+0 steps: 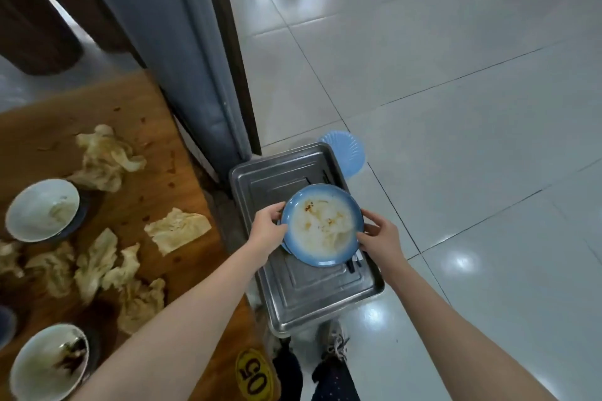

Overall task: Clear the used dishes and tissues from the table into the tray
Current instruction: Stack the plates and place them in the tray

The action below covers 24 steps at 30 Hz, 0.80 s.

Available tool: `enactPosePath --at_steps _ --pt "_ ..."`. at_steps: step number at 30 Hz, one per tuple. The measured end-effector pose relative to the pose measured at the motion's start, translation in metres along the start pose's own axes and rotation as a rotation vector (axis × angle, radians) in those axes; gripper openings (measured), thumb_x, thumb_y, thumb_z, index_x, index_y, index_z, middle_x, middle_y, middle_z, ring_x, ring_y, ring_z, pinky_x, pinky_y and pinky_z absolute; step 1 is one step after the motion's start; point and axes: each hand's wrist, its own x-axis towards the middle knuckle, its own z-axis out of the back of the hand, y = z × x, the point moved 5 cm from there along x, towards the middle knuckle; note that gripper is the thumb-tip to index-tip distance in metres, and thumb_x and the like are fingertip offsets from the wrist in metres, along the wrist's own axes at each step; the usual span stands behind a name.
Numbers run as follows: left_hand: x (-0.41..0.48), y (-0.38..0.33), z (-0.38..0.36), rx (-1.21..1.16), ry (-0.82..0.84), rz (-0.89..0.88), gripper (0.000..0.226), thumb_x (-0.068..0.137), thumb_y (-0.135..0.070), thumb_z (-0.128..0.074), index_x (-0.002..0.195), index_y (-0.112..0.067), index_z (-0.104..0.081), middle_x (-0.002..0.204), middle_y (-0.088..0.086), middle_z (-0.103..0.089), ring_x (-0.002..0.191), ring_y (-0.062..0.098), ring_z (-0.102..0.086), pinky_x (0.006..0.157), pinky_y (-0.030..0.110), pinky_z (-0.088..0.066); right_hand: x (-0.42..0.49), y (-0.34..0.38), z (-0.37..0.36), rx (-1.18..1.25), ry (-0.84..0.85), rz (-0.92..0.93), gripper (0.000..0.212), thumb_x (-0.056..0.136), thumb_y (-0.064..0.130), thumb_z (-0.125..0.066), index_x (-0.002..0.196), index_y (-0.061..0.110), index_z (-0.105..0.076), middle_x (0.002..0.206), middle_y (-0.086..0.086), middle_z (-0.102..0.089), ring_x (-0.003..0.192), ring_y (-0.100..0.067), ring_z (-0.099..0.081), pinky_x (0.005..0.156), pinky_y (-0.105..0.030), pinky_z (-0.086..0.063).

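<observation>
Blue plate [322,225] sits over the tray [303,296], pinched at opposite rims between left grip [267,228] and right grip [379,234].

Plate [322,225]: blue rim, white centre w/ orange-brown smears. Tray [293,296]: silver-grey metal, embossed rect. lines. Table [136,127]: orange-brown wood grain, dark specks. Tissues [104,159]: cream, yellowish stains. Far bowl [42,208] & near bowl [49,365]: white inside, dark outside; near one w/ dark bits. Sticker [252,374]: yellow oval, black "05". Stool [347,153]: pale blue, ribs fanning out. Floor [456,75]: glossy grey-white tiles, dark grout. Trousers [335,384]: navy, small dots.
</observation>
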Motion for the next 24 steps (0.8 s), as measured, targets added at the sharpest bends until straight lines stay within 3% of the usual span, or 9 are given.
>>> enactPosePath --at_steps 2,4,6,8,10,13,16,19,24 --pt "0.011 0.013 -0.005 -0.028 -0.026 0.045 0.056 0.085 0.006 -0.062 0.136 -0.015 -0.05 0.12 0.006 -0.059 0.113 0.023 -0.056 0.092 0.046 -0.052 0.018 -0.012 -0.005 -0.032 0.032 -0.02 0.054 0.077 -0.013 -0.065 0.125 0.01 -0.057 0.099 -0.009 -0.07 0.085 -0.018 -0.071 0.068 -0.034 -0.059" --pt "0.024 0.027 -0.012 -0.053 -0.052 0.082 0.05 0.084 0.01 -0.062 0.126 -0.017 -0.057 0.099 -0.004 -0.062 0.096 0.013 -0.061 0.078 0.035 -0.057 0.035 -0.022 -0.01 -0.055 0.063 -0.03 0.053 0.076 -0.015 -0.064 0.12 0.015 -0.059 0.094 -0.004 -0.071 0.079 -0.013 -0.071 0.062 -0.026 -0.057" --pt "0.035 0.038 -0.019 -0.07 -0.08 0.117 0.045 0.083 0.013 -0.06 0.105 -0.026 -0.061 0.081 -0.015 -0.059 0.077 -0.001 -0.057 0.057 0.017 -0.051 0.054 -0.033 -0.013 -0.077 0.091 -0.051 0.054 0.076 -0.016 -0.063 0.117 0.017 -0.059 0.095 -0.005 -0.071 0.082 -0.014 -0.071 0.064 -0.028 -0.058" --pt "0.046 0.048 -0.027 -0.09 -0.107 0.155 0.046 0.082 0.015 -0.058 0.089 -0.03 -0.061 0.079 -0.015 -0.062 0.074 -0.001 -0.057 0.052 0.013 -0.048 0.072 -0.044 -0.015 -0.09 0.124 -0.08 0.053 0.076 -0.017 -0.062 0.118 0.015 -0.058 0.098 -0.007 -0.07 0.086 -0.017 -0.07 0.07 -0.034 -0.059" --pt "0.057 0.058 -0.034 -0.103 -0.125 0.191 0.047 0.081 0.017 -0.056 0.099 -0.025 -0.067 0.086 -0.009 -0.066 0.083 0.007 -0.061 0.057 0.016 -0.05 0.09 -0.055 -0.018 -0.117 0.148 -0.103 0.053 0.075 -0.016 -0.063 0.118 0.014 -0.059 0.099 -0.006 -0.069 0.087 -0.016 -0.069 0.07 -0.034 -0.059" --pt "0.074 0.07 -0.043 -0.101 -0.146 0.241 0.054 0.077 0.019 -0.055 0.117 -0.017 -0.065 0.095 -0.007 -0.066 0.101 0.017 -0.062 0.062 0.015 -0.049 0.116 -0.066 -0.024 -0.145 0.185 -0.131 0.052 0.073 -0.017 -0.062 0.107 0.023 -0.064 0.095 0.006 -0.069 0.085 -0.007 -0.068 0.06 -0.023 -0.056" --pt "0.087 0.085 -0.047 -0.096 -0.206 0.312 0.06 0.08 0.012 -0.061 0.133 -0.015 -0.055 0.107 -0.01 -0.061 0.108 0.011 -0.052 0.073 0.016 -0.043 0.139 -0.078 -0.033 -0.189 0.238 -0.147 0.061 0.071 -0.017 -0.062 0.093 0.04 -0.063 0.084 0.016 -0.071 0.082 0.0 -0.068 0.059 -0.018 -0.054" --pt "0.099 0.1 -0.05 -0.063 -0.252 0.358 0.061 0.084 0.004 -0.063 0.139 -0.018 -0.047 0.131 0.0 -0.056 0.116 0.014 -0.05 0.083 0.022 -0.039 0.158 -0.089 -0.042 -0.213 0.274 -0.175 0.06 0.071 -0.019 -0.06 0.101 0.032 -0.064 0.083 0.018 -0.072 0.081 0.002 -0.067 0.06 -0.015 -0.052" --pt "0.108 0.112 -0.055 -0.056 -0.312 0.434 0.054 0.086 -0.003 -0.065 0.137 -0.017 -0.05 0.13 0.0 -0.059 0.106 0.012 -0.055 0.075 0.015 -0.042 0.174 -0.099 -0.054 -0.242 0.303 -0.205 0.061 0.074 -0.02 -0.053 0.121 0.017 -0.061 0.098 0.01 -0.068 0.089 -0.002 -0.065 0.078 -0.022 -0.056"
